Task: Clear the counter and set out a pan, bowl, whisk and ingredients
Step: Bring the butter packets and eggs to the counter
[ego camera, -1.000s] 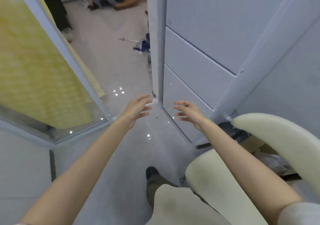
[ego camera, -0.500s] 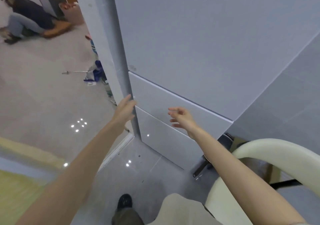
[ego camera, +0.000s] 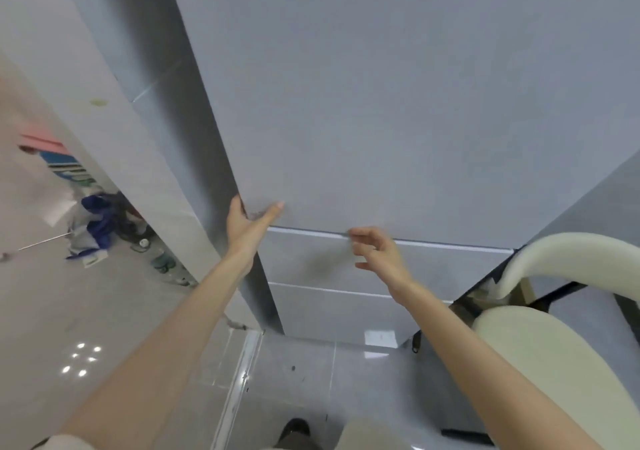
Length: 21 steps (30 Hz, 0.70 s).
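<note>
Left hand (ego camera: pixel 247 222) grips the left edge of a tall pale grey flat cabinet door (ego camera: pixel 381 120).
Its fingers (ego camera: pixel 236 207) wrap round the edge, thumb on the front. Just right of that grip the right hand (ego camera: pixel 377 252) hangs loosely bent, holding nothing, fingertips (ego camera: pixel 354 233) at the seam above a grey drawer front (ego camera: pixel 311 262).

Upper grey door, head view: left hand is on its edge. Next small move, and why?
Probably swing the upper grey door open with the left hand. Its fingers wrap the door's lower left edge, thumb on the front, so the grip looks set. The door looks shut, flush above the top drawer. The right hand hovers by the seam, holding nothing.
</note>
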Tool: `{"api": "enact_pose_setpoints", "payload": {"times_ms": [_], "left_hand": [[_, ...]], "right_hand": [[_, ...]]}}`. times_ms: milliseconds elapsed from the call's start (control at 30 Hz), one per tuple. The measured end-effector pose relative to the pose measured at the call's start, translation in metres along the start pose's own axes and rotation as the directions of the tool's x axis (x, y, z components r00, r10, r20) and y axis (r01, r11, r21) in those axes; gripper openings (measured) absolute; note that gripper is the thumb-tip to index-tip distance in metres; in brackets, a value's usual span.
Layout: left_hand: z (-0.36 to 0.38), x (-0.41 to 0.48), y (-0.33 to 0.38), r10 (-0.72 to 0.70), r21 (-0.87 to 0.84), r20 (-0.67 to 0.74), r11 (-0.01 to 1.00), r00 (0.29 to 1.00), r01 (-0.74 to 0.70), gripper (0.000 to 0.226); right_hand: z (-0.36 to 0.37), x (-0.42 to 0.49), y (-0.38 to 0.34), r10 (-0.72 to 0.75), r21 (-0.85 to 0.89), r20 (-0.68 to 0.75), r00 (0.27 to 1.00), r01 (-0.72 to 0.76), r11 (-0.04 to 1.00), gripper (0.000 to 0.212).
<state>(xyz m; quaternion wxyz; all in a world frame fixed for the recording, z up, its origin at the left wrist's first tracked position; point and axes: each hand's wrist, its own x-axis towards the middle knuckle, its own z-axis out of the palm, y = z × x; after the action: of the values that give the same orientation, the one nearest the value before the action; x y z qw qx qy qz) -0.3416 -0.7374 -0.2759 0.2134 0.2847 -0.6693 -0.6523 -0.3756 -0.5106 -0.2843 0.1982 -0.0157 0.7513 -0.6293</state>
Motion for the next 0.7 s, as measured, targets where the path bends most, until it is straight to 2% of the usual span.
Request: {"api": "enact_pose_setpoints", "payload": {"times_ms": [200,333,467,700], "left_hand": [[-0.013,0.015,-0.008,0.013,-0.034,-0.030,0.999,0.999,-0.014,0.053],[-0.018,0.019,-0.007,-0.006,-0.038,-0.011,0.999,1.000,0.006,0.053],[-0.031,0.009,-0.008,-0.018,-0.010,0.011,1.000,1.000,0.018,0.045],[-0.071,-0.098,-0.016,0.009,0.089,-0.008,0.996,1.000,-0.008,0.047]], "right_hand": [[0.026,-0.015,-0.002,-0.020,-0.017,-0.124,0.992,0.018,1.000,0.035],[0.037,-0.030,-0.002,-0.040,-0.117,-0.110,0.993,0.027,0.993,0.053],[0.041,-0.053,-0.002,-0.077,-0.182,-0.091,0.993,0.059,0.981,0.058],[0.030,-0.138,0.018,-0.157,-0.272,-0.029,0.987,0.144,0.951,0.056]]}}
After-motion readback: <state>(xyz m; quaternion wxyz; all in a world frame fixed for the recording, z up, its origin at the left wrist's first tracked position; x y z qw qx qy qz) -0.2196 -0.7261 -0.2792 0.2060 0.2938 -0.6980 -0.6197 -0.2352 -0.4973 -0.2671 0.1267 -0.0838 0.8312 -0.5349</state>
